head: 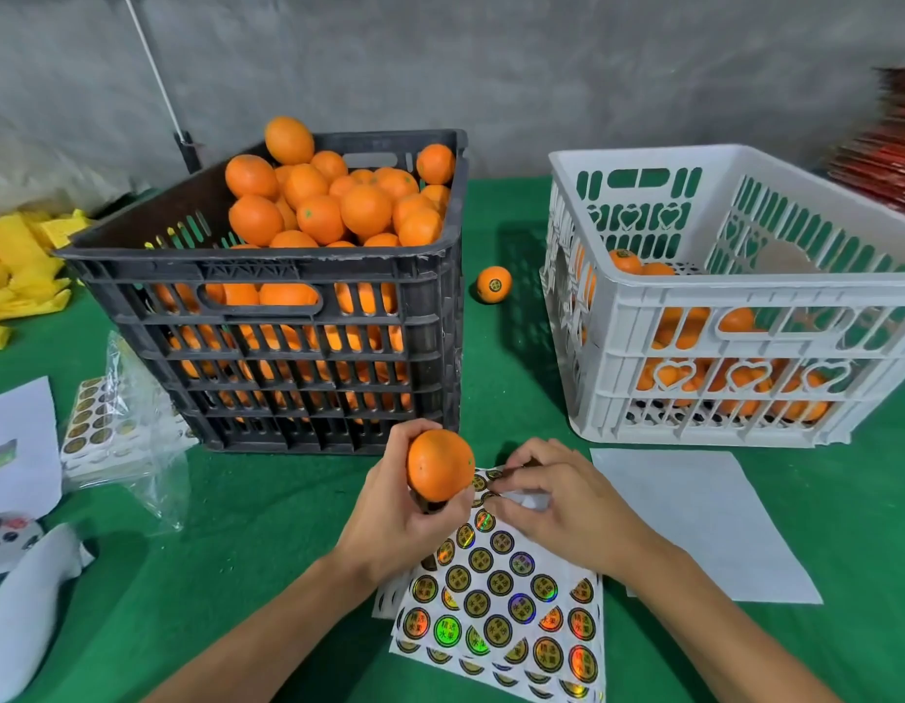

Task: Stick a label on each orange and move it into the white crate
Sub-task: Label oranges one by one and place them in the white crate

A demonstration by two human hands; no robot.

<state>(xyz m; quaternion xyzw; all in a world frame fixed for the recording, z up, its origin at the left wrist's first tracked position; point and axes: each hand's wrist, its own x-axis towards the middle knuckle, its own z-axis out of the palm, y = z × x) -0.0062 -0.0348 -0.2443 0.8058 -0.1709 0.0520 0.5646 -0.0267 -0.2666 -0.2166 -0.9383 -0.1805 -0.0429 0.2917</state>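
Between your hands and the white crate (734, 291) the green table (267, 525) lies open, with only a flat white sheet (704, 520) on it. The crate's top is open and its fruit sits low inside. To your left the black crate (288, 347) stands tall, heaped above its rim. One loose orange (494, 284) sits in the gap between the crates.

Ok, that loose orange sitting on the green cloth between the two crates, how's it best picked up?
Come from above with the right hand, fingers round the sides of the loose orange. It sits in the open gap between the black crate and the white crate, touching neither, so the top is free. Its label faces forward; gripping the sides probably avoids rubbing it.
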